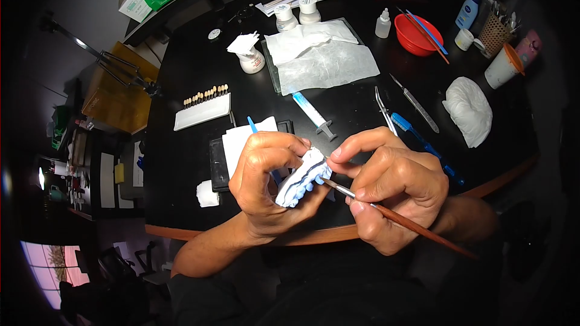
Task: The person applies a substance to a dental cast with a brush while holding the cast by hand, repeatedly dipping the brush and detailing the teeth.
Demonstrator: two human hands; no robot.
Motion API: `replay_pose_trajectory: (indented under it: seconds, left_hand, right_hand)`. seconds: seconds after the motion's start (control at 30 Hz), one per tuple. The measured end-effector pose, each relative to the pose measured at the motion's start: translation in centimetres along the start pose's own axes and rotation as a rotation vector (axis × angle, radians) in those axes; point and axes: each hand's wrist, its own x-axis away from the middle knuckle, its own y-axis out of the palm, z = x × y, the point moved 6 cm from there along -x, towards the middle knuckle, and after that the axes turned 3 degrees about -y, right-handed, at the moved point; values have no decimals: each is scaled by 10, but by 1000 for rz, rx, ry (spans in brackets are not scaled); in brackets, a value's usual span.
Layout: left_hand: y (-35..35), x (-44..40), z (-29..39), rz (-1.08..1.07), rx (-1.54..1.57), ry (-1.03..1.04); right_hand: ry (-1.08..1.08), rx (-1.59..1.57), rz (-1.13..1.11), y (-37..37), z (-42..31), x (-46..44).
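Observation:
My left hand [270, 182] is closed around a dental model [302, 176], white at its base with light blue teeth along the lower right edge. My right hand [396, 187] grips a fine brush [411, 225] with a reddish-brown wooden handle. Its pointed tip is at the blue teeth; whether it touches them I cannot tell. The right fingertips are close to the upper right end of the model. Behind my left fingers shows a thin blue stick [252, 124], partly hidden, above a white pad [234, 151] on a black tray.
A syringe [313, 116], tweezers [384, 110], a blue toothbrush [417, 136] and a scalpel-like tool [415, 104] lie on the black table. Farther back are a tissue-covered tray [329, 63], small jars [309, 12] and a red bowl [417, 35]. A tooth shade guide [204, 105] lies left, crumpled tissue [468, 111] right.

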Motion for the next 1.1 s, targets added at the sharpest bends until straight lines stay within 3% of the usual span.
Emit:
replay_pose_trajectory:
  seconds: [1.1]
  left_hand:
    - [0, -1, 2, 14, -18, -12]
  right_hand:
    - [39, 8, 34, 0, -2, 1]
